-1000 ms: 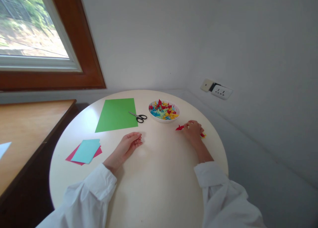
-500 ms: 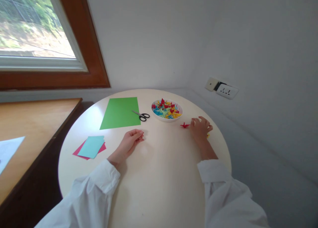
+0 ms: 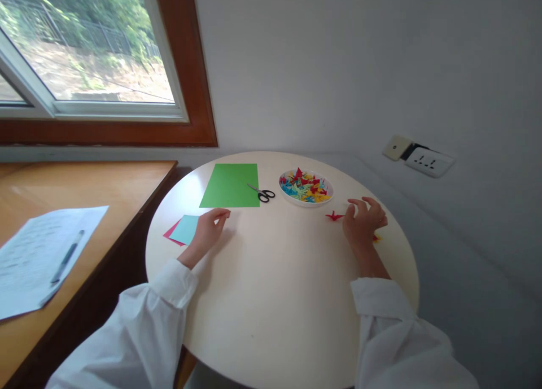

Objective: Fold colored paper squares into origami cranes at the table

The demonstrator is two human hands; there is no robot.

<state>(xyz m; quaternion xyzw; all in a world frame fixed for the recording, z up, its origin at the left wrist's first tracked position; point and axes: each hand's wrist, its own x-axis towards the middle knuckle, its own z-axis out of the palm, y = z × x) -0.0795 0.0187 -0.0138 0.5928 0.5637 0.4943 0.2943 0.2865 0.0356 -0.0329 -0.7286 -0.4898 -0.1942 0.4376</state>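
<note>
My left hand hovers beside the small light-blue paper and the pink paper under it, covering part of them. Its thumb and fingers meet at the tips; whether anything tiny is between them is hidden. At the right of the table, my right hand has its fingers curved and spread apart, with nothing visible in them. A red folded paper crane lies just left of its thumb. Part of a yellow and red paper piece shows behind the wrist side.
Toward the back stands a white bowl full of colourful paper cranes. Black-handled scissors lie partly on a green sheet. A wooden desk at left carries a written sheet and a pen. Walls border the round table.
The view has turned left, shifting the scene rightward. My left hand has moved left and now overlaps the small papers. My right hand stays near the red crane, fingers still spread.
</note>
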